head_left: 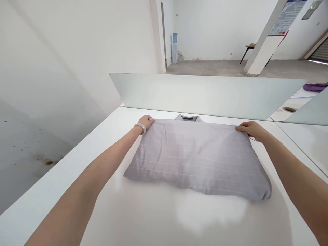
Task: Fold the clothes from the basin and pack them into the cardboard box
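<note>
On the white table [143, 218] lies a folded grey pinstriped shirt [197, 160], its collar [189, 118] showing at the far edge. The left hand [146, 123], a pale bangle [139, 128] on its wrist, grasps the shirt's far left corner, and the right hand [249, 130] grasps the far right corner. Beyond stands a glass panel [205, 95], with a purple cloth [315, 87] past it to the right
</note>
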Demonstrator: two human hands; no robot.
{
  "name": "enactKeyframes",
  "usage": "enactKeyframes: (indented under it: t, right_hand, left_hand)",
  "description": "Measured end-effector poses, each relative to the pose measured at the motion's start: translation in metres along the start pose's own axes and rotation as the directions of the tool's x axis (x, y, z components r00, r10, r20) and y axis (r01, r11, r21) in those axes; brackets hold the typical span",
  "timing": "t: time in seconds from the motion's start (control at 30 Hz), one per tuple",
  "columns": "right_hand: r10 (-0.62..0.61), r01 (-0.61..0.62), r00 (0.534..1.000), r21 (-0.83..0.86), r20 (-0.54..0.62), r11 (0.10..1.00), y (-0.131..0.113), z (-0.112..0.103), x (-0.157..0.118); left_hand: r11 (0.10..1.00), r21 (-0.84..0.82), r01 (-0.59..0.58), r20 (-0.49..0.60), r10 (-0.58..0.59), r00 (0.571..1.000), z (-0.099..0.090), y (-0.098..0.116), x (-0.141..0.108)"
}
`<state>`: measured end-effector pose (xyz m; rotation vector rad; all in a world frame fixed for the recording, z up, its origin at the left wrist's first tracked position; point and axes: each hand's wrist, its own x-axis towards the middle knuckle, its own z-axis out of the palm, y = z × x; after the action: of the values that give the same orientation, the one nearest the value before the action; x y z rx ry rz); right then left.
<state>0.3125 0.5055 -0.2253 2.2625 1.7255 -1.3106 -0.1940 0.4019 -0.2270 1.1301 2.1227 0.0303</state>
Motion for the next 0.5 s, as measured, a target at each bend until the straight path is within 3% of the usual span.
enactKeyframes:
  t: [0.1,0.23,0.33,0.43,0.5]
  right_hand:
    - [0.038,-0.037,0.999,-0.031,0.021,0.999,-0.008,0.0,0.001]
    - [0.072,-0.089,0.992,-0.173,-0.103,0.981,-0.012,0.023,-0.004]
    - [-0.023,-0.036,0.986,-0.345,-0.166,0.938,-0.01,0.037,-0.012]
    - [-0.068,0.001,0.984,-0.38,-0.163,0.925,-0.008,0.033,-0.022]
    - [-0.004,-0.021,0.995,-0.239,-0.103,0.971,-0.006,0.022,-0.033]
  left_hand:
    - [0.999,0.048,-0.018,-0.069,0.022,0.997,0.003,0.001,0.002]
    - [0.994,0.106,-0.009,-0.116,0.021,0.993,0.024,0.0,-0.003]
    - [0.991,0.129,-0.029,-0.121,0.045,0.992,0.035,0.0,-0.009]
    - [0.995,0.091,-0.038,-0.095,0.046,0.994,0.028,0.0,-0.015]
    - [1.0,0.007,-0.007,-0.067,0.007,0.998,0.016,-0.003,-0.022]
